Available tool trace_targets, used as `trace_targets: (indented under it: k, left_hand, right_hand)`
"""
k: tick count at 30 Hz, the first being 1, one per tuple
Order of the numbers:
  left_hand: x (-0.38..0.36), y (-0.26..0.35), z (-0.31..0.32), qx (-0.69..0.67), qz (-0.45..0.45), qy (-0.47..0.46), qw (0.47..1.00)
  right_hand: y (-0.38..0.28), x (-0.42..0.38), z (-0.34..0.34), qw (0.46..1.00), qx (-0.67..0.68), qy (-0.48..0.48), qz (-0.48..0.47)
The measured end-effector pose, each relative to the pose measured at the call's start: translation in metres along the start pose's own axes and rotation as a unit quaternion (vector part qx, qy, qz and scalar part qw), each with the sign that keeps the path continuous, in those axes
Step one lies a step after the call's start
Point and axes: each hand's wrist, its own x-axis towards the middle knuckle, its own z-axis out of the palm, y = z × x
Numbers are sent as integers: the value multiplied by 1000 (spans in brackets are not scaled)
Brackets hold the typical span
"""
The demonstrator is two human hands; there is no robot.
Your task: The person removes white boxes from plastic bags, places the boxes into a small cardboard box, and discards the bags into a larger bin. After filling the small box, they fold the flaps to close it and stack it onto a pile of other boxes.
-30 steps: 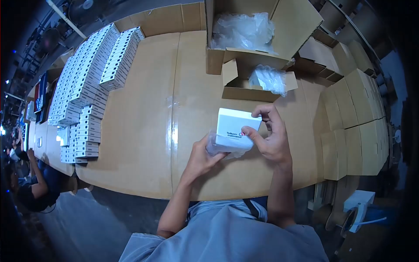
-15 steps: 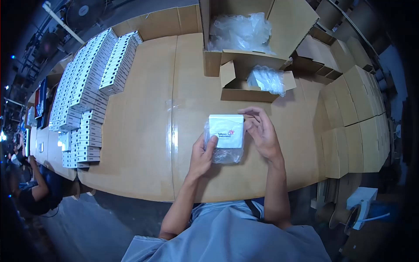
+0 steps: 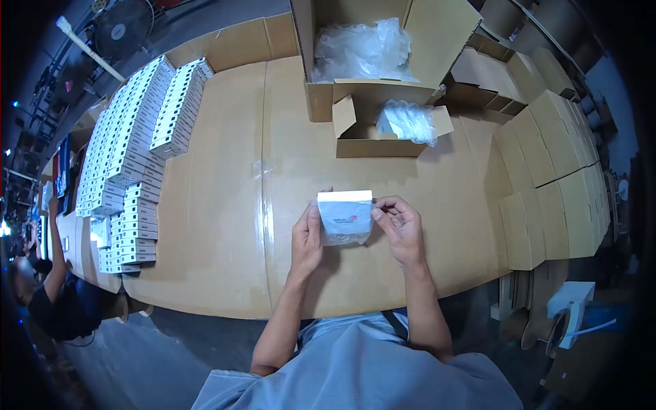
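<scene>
A small white box (image 3: 345,213) with a printed logo is held up over the cardboard-covered table, its top edge tilted so that a bright white side shows. Clear bubble wrap (image 3: 347,239) sticks out below it. My left hand (image 3: 307,239) grips the box's left side, thumb in front and fingers mostly hidden behind. At the right edge, the thumb and fingers of my right hand (image 3: 400,229) are closed in a pinch; whether they press on the box itself or on its wrap is hard to see.
Stacks of white boxes (image 3: 130,137) stand on the left. Ahead are an open carton (image 3: 376,147) holding a bubble-wrapped item (image 3: 408,121) and a larger carton (image 3: 321,102) with bubble wrap. Brown boxes (image 3: 557,191) are piled at right. Another person (image 3: 58,294) is at far left.
The box has tipped, so its printed face looks shorter and its top side shows. My right hand has come down and closed at its right edge. The other person's arm has risen.
</scene>
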Motion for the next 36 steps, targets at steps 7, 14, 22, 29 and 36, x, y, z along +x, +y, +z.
trace_targets:
  k: [7, 14, 22, 29, 36]
  left_hand:
    - [-1, 12, 0, 27, 44, -12, 999]
    - [-3, 8, 2, -62, 40, -31, 997]
    - [-1, 6, 4, -133, 37, -23, 990]
    - [-4, 27, 2, -142, -64, -64, 986]
    - [-2, 19, 1, -177, -105, 2, 979]
  right_hand:
    - [-9, -1, -5, 998, -14, -52, -38]
    - [-25, 1, -2, 996, -14, -74, -57]
    - [-1, 1, 2, 997, -20, -67, -10]
    - [-5, 3, 0, 995, -53, -81, -11]
    - [-13, 4, -3, 993, -87, -64, -37]
